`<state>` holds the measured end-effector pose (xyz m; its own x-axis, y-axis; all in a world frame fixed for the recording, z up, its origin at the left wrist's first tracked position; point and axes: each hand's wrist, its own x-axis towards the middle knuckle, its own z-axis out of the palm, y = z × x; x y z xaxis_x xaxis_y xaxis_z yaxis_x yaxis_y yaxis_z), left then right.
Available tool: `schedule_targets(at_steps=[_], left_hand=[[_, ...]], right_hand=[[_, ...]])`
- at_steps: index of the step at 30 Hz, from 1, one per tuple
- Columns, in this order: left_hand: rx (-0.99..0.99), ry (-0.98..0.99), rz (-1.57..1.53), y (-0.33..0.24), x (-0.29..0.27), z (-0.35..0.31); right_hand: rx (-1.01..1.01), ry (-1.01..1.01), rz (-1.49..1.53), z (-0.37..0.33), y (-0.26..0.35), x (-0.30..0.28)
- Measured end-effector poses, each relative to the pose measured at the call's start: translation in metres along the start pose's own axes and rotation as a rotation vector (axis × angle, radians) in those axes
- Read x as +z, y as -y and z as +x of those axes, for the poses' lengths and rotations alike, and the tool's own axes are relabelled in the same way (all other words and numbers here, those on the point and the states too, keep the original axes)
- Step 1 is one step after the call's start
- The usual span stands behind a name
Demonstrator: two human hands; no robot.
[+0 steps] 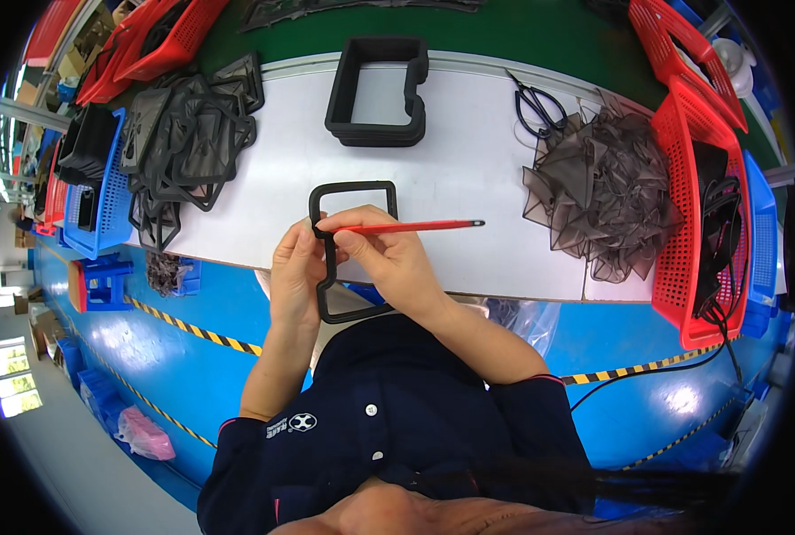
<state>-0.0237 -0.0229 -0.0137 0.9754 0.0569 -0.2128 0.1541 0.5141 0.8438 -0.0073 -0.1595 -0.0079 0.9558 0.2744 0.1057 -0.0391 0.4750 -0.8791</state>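
In front of me, at the table's near edge, I hold a black, rectangular foam-like frame (354, 188) with a notch in one long side. The thumb and fingers of my left hand (296, 272) pinch that notched side. My right hand (395, 260) is closed around a slim red stick-like tool (428, 226). Its dark-tipped end points right, while its other end is hidden by my fingers at the frame. The right fingertips touch the frame beside my left fingers. Farther back stands a neat stack of similar black frames (378, 134).
Frames with dark mesh (188, 143) lie heaped at left, near a blue basket (112, 201). To the right are a pile of sheer dark mesh pieces (598, 187), black-handled scissors (540, 111) and a red basket (678, 169) with black items and cables. The white table (477, 169) has a metal-edged back.
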Motion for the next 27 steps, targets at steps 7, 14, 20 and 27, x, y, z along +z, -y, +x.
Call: schedule_targets(at_steps=[7, 14, 20, 27], left_hand=[[0.0, -0.091, -0.099, 0.009, 0.004, -0.001], [0.072, -0.059, -0.05, -0.003, -0.005, 0.009], [0.133, -0.149, -0.134, -0.037, -0.081, 0.02], [0.206, -0.315, -0.152, -0.06, -0.086, 0.017]], right_hand=[[-0.479, -0.095, -0.592, 0.004, -0.01, 0.002], [-0.565, -0.232, -0.995, 0.006, -0.002, -0.035], [-0.492, -0.79, -1.479, -0.037, 0.073, -0.157], [-0.31, -1.002, -1.557, -0.066, 0.12, -0.204]])
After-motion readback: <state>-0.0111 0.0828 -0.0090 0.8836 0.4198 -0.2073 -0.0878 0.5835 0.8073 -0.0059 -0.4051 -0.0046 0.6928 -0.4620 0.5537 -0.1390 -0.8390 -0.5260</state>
